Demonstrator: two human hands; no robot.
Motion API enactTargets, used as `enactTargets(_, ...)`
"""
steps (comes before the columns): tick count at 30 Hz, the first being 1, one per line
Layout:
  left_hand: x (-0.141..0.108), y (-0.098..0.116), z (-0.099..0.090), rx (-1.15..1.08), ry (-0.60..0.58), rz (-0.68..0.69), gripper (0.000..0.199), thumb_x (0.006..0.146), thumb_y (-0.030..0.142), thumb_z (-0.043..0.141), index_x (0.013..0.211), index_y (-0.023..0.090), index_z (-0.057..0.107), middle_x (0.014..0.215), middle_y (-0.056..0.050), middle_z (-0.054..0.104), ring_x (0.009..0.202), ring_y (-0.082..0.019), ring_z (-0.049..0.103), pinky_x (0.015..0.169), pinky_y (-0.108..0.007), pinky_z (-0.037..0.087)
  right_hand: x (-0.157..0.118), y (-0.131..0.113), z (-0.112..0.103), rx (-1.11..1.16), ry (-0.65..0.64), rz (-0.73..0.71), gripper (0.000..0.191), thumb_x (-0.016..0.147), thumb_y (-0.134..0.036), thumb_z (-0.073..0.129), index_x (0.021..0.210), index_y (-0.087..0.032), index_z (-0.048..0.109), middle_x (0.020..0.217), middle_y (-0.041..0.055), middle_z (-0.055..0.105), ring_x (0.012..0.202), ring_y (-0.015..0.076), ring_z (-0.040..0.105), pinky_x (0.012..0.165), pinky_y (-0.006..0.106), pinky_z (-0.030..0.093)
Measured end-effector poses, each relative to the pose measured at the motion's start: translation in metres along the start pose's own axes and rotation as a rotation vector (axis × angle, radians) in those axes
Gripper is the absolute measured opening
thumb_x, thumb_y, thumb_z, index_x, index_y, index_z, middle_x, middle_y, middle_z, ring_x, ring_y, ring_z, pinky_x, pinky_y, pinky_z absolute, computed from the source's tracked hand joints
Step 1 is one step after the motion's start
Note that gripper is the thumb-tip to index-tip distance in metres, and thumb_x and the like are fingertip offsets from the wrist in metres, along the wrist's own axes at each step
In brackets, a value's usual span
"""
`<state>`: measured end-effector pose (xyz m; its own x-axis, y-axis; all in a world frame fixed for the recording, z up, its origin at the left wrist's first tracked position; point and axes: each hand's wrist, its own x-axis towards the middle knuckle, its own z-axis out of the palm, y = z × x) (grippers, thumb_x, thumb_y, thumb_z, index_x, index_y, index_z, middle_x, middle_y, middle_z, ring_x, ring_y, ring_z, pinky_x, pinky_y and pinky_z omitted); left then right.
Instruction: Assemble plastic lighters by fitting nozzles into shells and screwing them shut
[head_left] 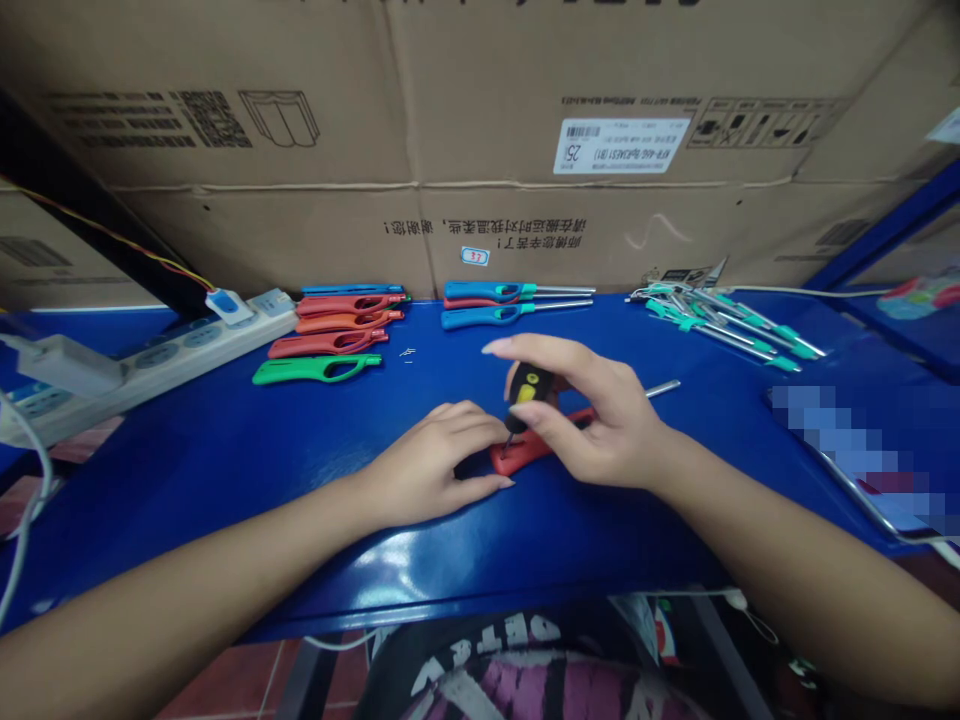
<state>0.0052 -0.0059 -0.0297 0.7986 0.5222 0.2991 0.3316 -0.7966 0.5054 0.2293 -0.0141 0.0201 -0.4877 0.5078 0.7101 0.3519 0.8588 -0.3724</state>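
Note:
A red gas lighter with a metal tube lies on the blue table in front of me, its middle partly hidden by my right hand. My right hand grips a short black and yellow screwdriver between thumb and fingers. The driver stands nearly upright, its tip at the handle end of the lighter. My left hand brackets that same end, fingers on the far side and thumb on the near side. Several tiny screws lie beyond my left hand.
Coloured handle shells, among them a green one, lie at the back left beside a power strip. Blue-handled lighters sit at the back middle. Metal tubes with teal parts are piled at back right, near a phone. Cardboard stands behind.

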Motion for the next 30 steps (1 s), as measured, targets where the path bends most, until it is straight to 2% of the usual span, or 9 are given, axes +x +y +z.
enactTargets(3, -0.001, 0.0, 0.001, 0.006, 0.013, 0.004, 0.024, 0.094, 0.034, 0.067, 0.114, 0.021, 0.064, 0.11, -0.005, 0.069, 0.104, -0.022, 0.06, 0.093, -0.038, 0.045, -0.001, 0.001, -0.001, -0.141, 0.064, -0.114, 0.038, 0.095, -0.031, 0.065, 0.132, -0.024, 0.06, 0.109, 0.0043, 0.075, 0.079, 0.0145, 0.071, 0.074, 0.025, 0.06)
enactTargets(8, 0.0, -0.001, 0.001, -0.006, -0.004, -0.006, 0.029, 0.093, 0.033, 0.069, 0.119, 0.021, 0.062, 0.12, -0.006, 0.068, 0.113, -0.023, 0.058, 0.099, -0.039, 0.044, 0.001, -0.005, -0.001, 0.106, -0.108, 0.022, 0.053, 0.104, -0.019, 0.037, 0.156, -0.021, 0.031, 0.137, 0.0091, 0.063, 0.107, 0.0163, 0.069, 0.091, 0.033, 0.059)
enactTargets(10, 0.0, -0.001, 0.001, -0.001, -0.002, -0.01, 0.027, 0.093, 0.032, 0.069, 0.116, 0.02, 0.063, 0.117, -0.006, 0.068, 0.111, -0.023, 0.059, 0.097, -0.039, 0.044, 0.0, -0.005, 0.0, 0.13, -0.088, 0.034, 0.05, 0.103, -0.019, 0.043, 0.153, -0.022, 0.038, 0.129, 0.0074, 0.067, 0.102, 0.015, 0.07, 0.087, 0.03, 0.059)
enactTargets(13, -0.001, 0.0, 0.001, 0.011, 0.016, 0.002, 0.022, 0.093, 0.032, 0.068, 0.112, 0.02, 0.064, 0.11, -0.006, 0.069, 0.105, -0.023, 0.059, 0.093, -0.038, 0.046, -0.002, -0.001, 0.0, -0.07, 0.03, -0.094, 0.042, 0.095, -0.024, 0.064, 0.137, -0.023, 0.056, 0.107, 0.0031, 0.074, 0.084, 0.0138, 0.07, 0.076, 0.025, 0.058)
enactTargets(15, -0.001, 0.0, 0.001, 0.009, 0.017, 0.011, 0.023, 0.094, 0.031, 0.067, 0.114, 0.02, 0.063, 0.109, -0.006, 0.069, 0.104, -0.023, 0.059, 0.093, -0.038, 0.046, -0.002, 0.002, 0.0, -0.202, 0.065, -0.172, 0.043, 0.093, -0.028, 0.068, 0.134, -0.022, 0.057, 0.095, 0.001, 0.074, 0.076, 0.0136, 0.069, 0.072, 0.025, 0.057)
enactTargets(17, -0.001, 0.0, 0.002, 0.002, 0.013, 0.004, 0.024, 0.094, 0.032, 0.067, 0.115, 0.021, 0.063, 0.111, -0.006, 0.07, 0.105, -0.023, 0.059, 0.094, -0.039, 0.046, -0.002, 0.002, 0.0, -0.196, 0.026, -0.178, 0.043, 0.098, -0.027, 0.059, 0.14, -0.02, 0.052, 0.102, 0.0037, 0.074, 0.084, 0.0156, 0.07, 0.076, 0.027, 0.058)
enactTargets(20, -0.001, 0.0, 0.002, -0.016, 0.011, -0.012, 0.024, 0.094, 0.033, 0.067, 0.114, 0.021, 0.064, 0.113, -0.006, 0.07, 0.108, -0.024, 0.06, 0.096, -0.04, 0.046, 0.0, -0.003, 0.001, 0.001, -0.066, -0.061, 0.044, 0.102, -0.018, 0.042, 0.146, -0.019, 0.044, 0.124, 0.0092, 0.068, 0.103, 0.0167, 0.069, 0.084, 0.03, 0.058)
enactTargets(23, -0.001, 0.0, 0.003, -0.044, 0.019, -0.023, 0.024, 0.094, 0.034, 0.068, 0.112, 0.018, 0.065, 0.113, -0.008, 0.07, 0.107, -0.024, 0.062, 0.095, -0.04, 0.048, 0.001, -0.007, 0.002, 0.125, -0.06, -0.017, 0.04, 0.098, -0.014, 0.05, 0.138, -0.02, 0.053, 0.113, 0.0063, 0.071, 0.096, 0.0148, 0.07, 0.083, 0.027, 0.059)
enactTargets(30, 0.001, 0.002, 0.005, -0.111, 0.019, -0.044, 0.02, 0.097, 0.032, 0.064, 0.11, 0.018, 0.066, 0.111, -0.008, 0.07, 0.106, -0.024, 0.065, 0.092, -0.038, 0.052, 0.002, -0.012, 0.002, 0.064, -0.064, -0.084, 0.033, 0.096, -0.019, 0.062, 0.129, -0.021, 0.059, 0.102, 0.0039, 0.073, 0.092, 0.0139, 0.07, 0.074, 0.023, 0.056)
